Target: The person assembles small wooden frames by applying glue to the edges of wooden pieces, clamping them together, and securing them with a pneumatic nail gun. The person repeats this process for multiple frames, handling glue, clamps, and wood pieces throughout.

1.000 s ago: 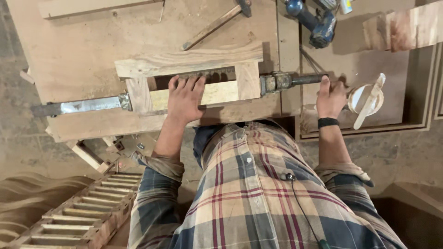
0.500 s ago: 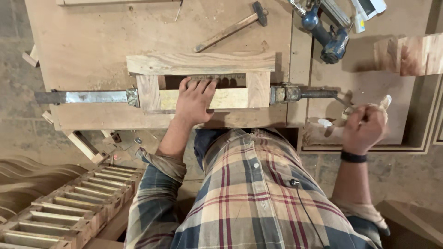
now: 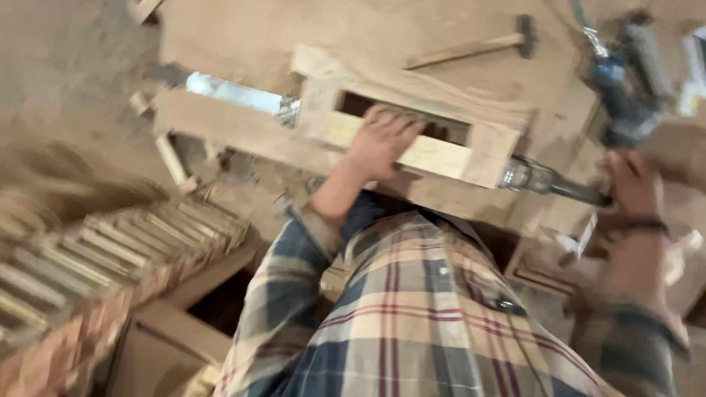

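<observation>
One wooden frame, a rectangular assembly of pale boards with an open slot through its middle, lies flat on the workbench and is held lengthwise in a bar clamp. The clamp's flat metal bar emerges from the frame's left end; its round screw end projects from the frame's right end toward the bench's near edge.

The left hand lies palm down on the frame's near rail, fingers spread flat and reaching to the edge of the slot. It presses on the wood and grips nothing.

The right hand is at the outer end of the clamp screw, where the handle sits. Motion blur obscures the fingers; whether they are closed on the handle cannot be determined. A dark band circles the wrist.

A hammer with a wooden handle lies on the bench beyond the frame, well apart from both hands. A blue power tool lies at the bench's right end, near the right hand but not touching it.

A slatted wooden panel sits below the bench on the left. Short wood offcuts lie on the floor just beside the bench edge. The person's plaid shirt fills the lower centre of the view.
</observation>
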